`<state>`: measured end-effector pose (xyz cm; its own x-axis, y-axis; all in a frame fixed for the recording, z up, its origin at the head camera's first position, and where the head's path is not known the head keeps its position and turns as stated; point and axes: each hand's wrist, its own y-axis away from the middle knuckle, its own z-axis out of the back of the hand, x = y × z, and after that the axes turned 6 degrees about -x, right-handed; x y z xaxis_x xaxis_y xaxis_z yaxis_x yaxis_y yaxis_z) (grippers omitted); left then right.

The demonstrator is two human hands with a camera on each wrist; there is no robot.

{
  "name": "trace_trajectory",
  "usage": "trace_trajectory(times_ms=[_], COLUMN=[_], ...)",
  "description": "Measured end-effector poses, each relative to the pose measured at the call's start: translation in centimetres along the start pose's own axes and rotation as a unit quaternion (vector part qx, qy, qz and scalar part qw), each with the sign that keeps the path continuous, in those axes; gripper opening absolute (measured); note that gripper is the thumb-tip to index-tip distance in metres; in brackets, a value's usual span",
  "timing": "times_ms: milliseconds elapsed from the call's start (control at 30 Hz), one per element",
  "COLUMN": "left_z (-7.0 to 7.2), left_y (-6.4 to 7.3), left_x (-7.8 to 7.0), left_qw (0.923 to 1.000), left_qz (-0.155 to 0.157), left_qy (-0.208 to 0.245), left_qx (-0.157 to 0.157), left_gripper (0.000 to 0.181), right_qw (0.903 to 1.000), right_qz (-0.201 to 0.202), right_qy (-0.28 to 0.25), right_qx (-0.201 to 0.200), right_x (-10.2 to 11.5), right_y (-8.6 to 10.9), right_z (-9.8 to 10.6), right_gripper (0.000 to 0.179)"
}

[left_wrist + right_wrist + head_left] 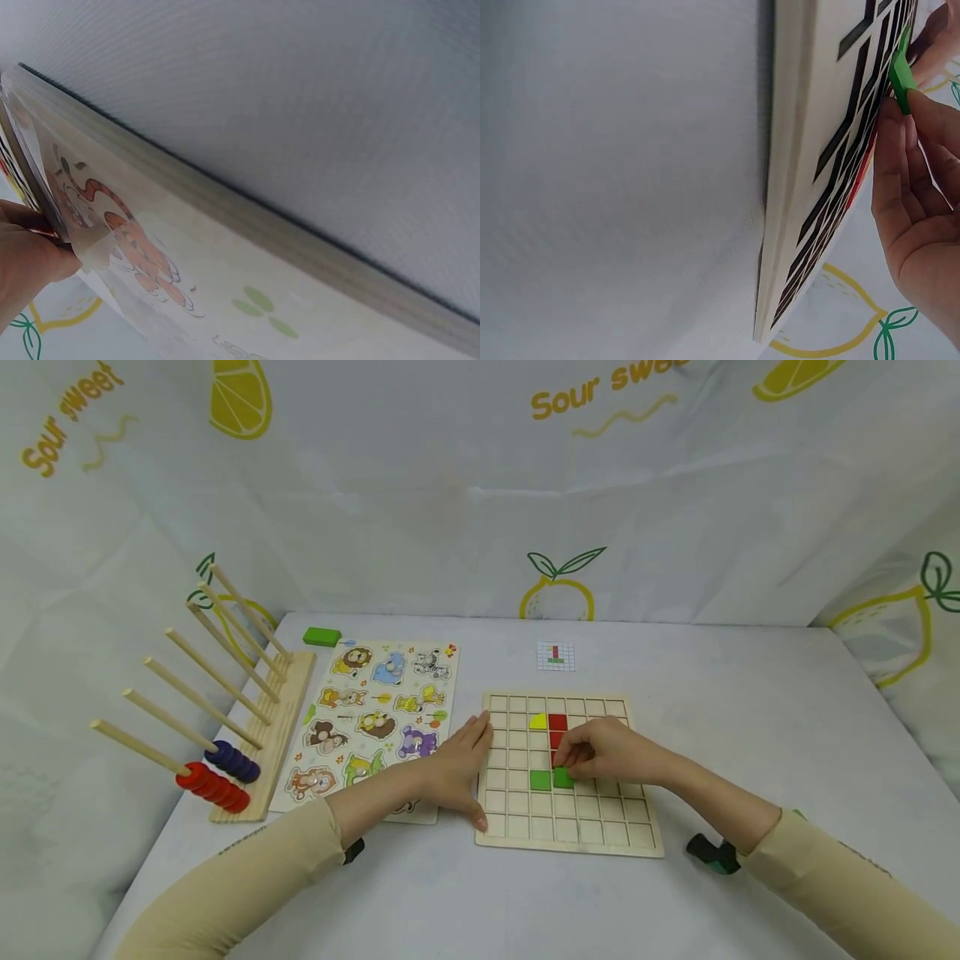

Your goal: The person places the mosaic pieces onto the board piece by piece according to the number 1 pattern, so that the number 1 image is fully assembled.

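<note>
A wooden grid board (615, 833) lies flat on the table. My left hand (453, 768) rests along its left edge with fingers and thumb spread. Between thumb and fingertips, my right hand (611, 752) pinches a green square tile (563, 779) over the grid; in the right wrist view this held tile (901, 81) is tilted against the board. Just left of it, another green tile (540, 779) sits in a cell. Red tiles (557, 722) run in a column above, partly hidden by my right hand, with a yellow rounded tile (538, 721) beside the top one.
A small pattern card (556, 657) lies behind the board. To the left are an animal puzzle board (390, 706), a green block (322, 637), and a wooden peg rack (288, 710) with red rings (213, 787) and blue rings (233, 762). The pegs stick up.
</note>
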<state>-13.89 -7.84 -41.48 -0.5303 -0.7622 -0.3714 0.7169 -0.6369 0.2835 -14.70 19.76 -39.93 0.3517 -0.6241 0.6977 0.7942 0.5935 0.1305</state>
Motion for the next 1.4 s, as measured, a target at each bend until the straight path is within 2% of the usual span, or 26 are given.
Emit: trace_trajectory(times_ms=[400,900,1400], left_z=[-0.06,0.10,0.14], left_y=[-0.08,0.04,0.00], left_x=[-0.06,-0.13,-0.20], left_qw=[1.0000,1.0000,0.9999], left_qz=[0.006,0.005,0.009], left_qy=[0.000,-0.004,-0.001], left_qx=[0.005,0.004,0.008], left_gripper=[0.140,0.139,0.139], right_qw=[0.9999,0.9990,0.9991], right_qz=[0.003,0.032,0.016], right_qy=[0.016,0.029,0.039], right_qx=[-0.001,-0.013,-0.010], right_x=[-0.25,-0.20,-0.12], right_y=[0.01,0.05,0.00], right_z=[-0.39,-0.44,-0.70], right_gripper=[0.011,0.014,0.016])
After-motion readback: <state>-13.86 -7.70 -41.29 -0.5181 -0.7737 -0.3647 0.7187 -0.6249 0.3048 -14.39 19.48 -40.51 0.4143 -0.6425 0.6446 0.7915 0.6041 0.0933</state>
